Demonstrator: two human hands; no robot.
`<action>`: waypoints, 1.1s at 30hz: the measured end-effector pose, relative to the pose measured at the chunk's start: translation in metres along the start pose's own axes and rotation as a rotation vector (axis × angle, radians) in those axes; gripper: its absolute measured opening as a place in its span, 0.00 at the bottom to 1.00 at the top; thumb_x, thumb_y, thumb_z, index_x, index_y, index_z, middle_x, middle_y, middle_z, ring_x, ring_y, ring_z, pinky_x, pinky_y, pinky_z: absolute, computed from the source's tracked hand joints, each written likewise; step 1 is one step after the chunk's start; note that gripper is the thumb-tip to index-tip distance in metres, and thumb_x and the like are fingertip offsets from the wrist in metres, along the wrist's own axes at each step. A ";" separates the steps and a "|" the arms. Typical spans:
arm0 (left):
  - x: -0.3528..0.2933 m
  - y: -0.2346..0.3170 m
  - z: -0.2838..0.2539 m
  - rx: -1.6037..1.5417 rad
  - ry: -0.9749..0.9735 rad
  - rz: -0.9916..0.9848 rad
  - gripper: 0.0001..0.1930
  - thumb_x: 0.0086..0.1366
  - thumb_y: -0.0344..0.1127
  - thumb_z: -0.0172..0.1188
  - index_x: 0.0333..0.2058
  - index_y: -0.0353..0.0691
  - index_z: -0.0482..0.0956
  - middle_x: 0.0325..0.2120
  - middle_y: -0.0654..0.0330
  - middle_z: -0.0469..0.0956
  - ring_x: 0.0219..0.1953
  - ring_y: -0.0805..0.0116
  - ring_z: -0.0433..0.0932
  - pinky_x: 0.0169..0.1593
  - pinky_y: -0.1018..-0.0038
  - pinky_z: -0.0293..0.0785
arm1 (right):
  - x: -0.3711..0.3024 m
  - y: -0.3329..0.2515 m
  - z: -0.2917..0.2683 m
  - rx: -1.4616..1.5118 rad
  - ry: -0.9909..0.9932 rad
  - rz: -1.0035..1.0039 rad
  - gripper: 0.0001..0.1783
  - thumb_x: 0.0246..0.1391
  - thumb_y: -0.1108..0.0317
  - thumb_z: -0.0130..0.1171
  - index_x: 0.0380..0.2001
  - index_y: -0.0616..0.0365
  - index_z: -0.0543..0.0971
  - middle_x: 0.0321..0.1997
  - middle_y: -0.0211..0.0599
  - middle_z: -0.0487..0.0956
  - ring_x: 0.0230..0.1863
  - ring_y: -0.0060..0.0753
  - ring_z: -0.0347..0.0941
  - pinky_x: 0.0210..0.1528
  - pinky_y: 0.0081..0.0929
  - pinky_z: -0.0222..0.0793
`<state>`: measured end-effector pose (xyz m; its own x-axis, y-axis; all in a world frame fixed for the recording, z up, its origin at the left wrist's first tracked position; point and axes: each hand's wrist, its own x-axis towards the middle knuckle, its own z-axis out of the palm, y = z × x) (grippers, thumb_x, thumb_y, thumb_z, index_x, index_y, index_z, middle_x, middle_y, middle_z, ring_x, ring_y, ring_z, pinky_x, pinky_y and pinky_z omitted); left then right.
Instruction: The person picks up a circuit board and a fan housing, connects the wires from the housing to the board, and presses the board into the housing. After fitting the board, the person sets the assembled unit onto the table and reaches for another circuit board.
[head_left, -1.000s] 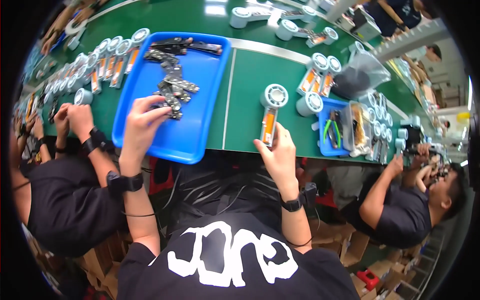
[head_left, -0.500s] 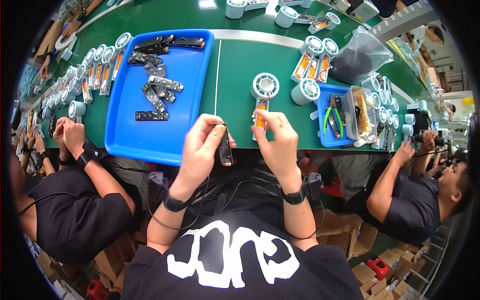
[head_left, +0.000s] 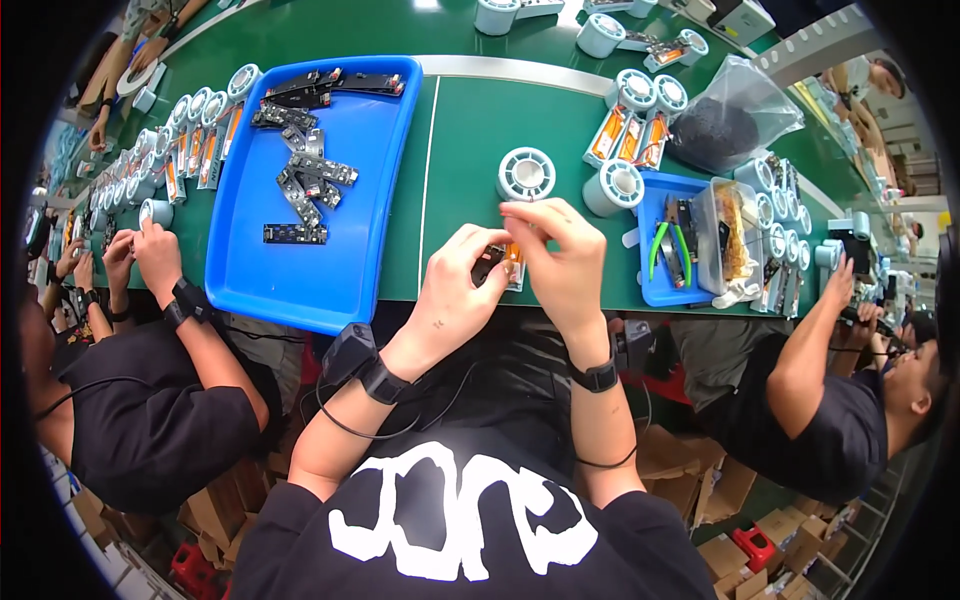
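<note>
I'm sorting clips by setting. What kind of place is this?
Most likely a small-electronics assembly line in a factory. People sit side by side at a long green bench; a blue tray holds dark strip parts; rows of white spools and a bin with pliers stand nearby.

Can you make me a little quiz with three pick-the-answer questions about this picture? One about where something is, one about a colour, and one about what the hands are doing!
1. Where are the green-handled pliers?
A. in the small blue bin
B. on the big blue tray
C. on the floor

2. What colour is the big tray with the dark strips?
A. red
B. blue
C. yellow

3. What are the left hand and right hand doing?
A. resting flat
B. holding one small part together
C. waving

Answers: 1 A, they lie in the bin at the right. 2 B, it is bright blue. 3 B, both hands pinch it.
</note>
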<state>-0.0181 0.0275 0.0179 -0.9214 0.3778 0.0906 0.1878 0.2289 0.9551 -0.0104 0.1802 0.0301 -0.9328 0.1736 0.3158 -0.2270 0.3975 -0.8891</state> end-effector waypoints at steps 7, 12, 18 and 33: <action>-0.001 0.005 -0.008 -0.305 -0.073 -0.259 0.15 0.65 0.23 0.55 0.50 0.31 0.78 0.34 0.59 0.78 0.30 0.74 0.78 0.34 0.74 0.76 | -0.002 0.009 -0.009 -0.077 -0.191 -0.100 0.13 0.51 0.80 0.65 0.41 0.60 0.84 0.40 0.41 0.84 0.33 0.32 0.79 0.35 0.26 0.76; -0.004 -0.003 -0.006 -0.398 -0.057 -0.310 0.20 0.66 0.23 0.52 0.56 0.33 0.75 0.37 0.62 0.74 0.19 0.80 0.68 0.22 0.81 0.64 | -0.005 0.021 -0.016 -0.225 -0.189 -0.251 0.13 0.47 0.81 0.67 0.38 0.58 0.84 0.44 0.39 0.84 0.39 0.36 0.80 0.36 0.27 0.76; -0.004 -0.018 -0.008 -0.735 -0.110 -0.376 0.21 0.70 0.27 0.48 0.60 0.30 0.71 0.39 0.61 0.74 0.29 0.79 0.72 0.30 0.78 0.70 | -0.009 0.036 -0.003 -0.198 -0.102 -0.331 0.13 0.46 0.81 0.68 0.37 0.57 0.84 0.44 0.37 0.84 0.39 0.35 0.80 0.36 0.26 0.76; 0.020 0.007 0.003 -1.038 0.450 -0.366 0.19 0.76 0.26 0.45 0.63 0.30 0.67 0.51 0.52 0.75 0.54 0.64 0.78 0.59 0.69 0.75 | -0.012 0.040 0.000 -0.030 -0.045 -0.315 0.09 0.50 0.82 0.66 0.35 0.60 0.82 0.42 0.36 0.84 0.29 0.25 0.74 0.31 0.21 0.72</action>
<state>-0.0340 0.0395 0.0256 -0.9386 0.0451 -0.3419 -0.2857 -0.6569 0.6977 -0.0087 0.1938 -0.0093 -0.8297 -0.0013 0.5583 -0.4986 0.4516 -0.7399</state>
